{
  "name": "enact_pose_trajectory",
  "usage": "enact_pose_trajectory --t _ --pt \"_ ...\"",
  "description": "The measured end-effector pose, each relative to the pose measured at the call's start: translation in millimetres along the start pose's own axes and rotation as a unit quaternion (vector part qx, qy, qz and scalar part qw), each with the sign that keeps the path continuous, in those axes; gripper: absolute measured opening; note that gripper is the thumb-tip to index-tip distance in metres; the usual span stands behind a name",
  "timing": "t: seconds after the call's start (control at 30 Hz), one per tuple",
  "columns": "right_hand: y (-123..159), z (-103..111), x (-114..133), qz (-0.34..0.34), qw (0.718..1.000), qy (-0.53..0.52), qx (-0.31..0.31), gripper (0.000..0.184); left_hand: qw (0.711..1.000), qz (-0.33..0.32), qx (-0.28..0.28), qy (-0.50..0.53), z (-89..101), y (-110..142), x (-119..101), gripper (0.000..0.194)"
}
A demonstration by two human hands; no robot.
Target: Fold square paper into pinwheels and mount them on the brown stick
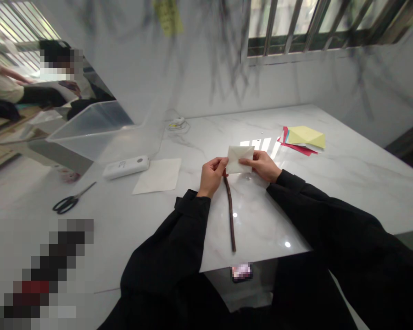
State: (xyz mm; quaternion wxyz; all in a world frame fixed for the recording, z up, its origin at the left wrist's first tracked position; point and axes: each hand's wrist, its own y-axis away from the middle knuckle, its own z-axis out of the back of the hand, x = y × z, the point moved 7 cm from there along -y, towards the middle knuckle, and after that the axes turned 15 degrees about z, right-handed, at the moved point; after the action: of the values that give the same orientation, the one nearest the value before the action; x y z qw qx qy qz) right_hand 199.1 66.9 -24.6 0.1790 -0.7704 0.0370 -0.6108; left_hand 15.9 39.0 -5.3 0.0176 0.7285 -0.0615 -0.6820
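A small cream piece of folded paper (237, 161), creased like an envelope, is held up between my two hands over the table. My left hand (211, 176) pinches its left edge, thumb on the near face. From the other side, my right hand (265, 166) grips the right edge, with a finger or thumb lying across the front. Just below the paper, a thin dark brown stick (231, 215) lies lengthwise on the tabletop, pointing toward me. Something small and reddish shows by my left fingers; I cannot make out what it is.
Black-handled scissors (70, 201), a white elongated device (126, 167) and a cream paper sheet (161, 176) lie to the left. Behind them stands a clear plastic bin (99, 123). Coloured papers (304, 138) are stacked at right. A person (7, 78) sits at far left.
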Motion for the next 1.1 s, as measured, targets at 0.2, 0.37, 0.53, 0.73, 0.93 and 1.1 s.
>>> enact_pose_trajectory --t 0.2,0.37,0.53,0.73,0.93,1.1 --pt "-11 36 0 -0.021 0.995 -0.075 -0.069 0.056 0.995 -0.006 -0.074 -0.065 15.0 -2 -1 0.031" --pt "-12 41 -5 -0.046 0.994 -0.086 -0.048 0.05 0.926 -0.041 -0.208 -0.313 29.9 9 -16 0.022" --pt "-10 32 -7 -0.069 0.994 -0.08 0.002 0.044 0.877 -0.051 -0.162 -0.449 17.9 11 -17 0.058" --pt "-11 28 -5 -0.059 0.995 -0.073 0.03 0.042 0.913 0.01 -0.174 -0.369 33.4 3 -11 0.045" --pt "-14 32 -7 -0.035 0.998 -0.058 0.005 0.048 0.99 0.102 -0.04 -0.092 30.4 -4 4 0.049" --pt "-17 34 2 0.009 0.999 0.02 0.027 0.047 0.99 0.132 0.043 -0.007 19.0 2 6 0.05"
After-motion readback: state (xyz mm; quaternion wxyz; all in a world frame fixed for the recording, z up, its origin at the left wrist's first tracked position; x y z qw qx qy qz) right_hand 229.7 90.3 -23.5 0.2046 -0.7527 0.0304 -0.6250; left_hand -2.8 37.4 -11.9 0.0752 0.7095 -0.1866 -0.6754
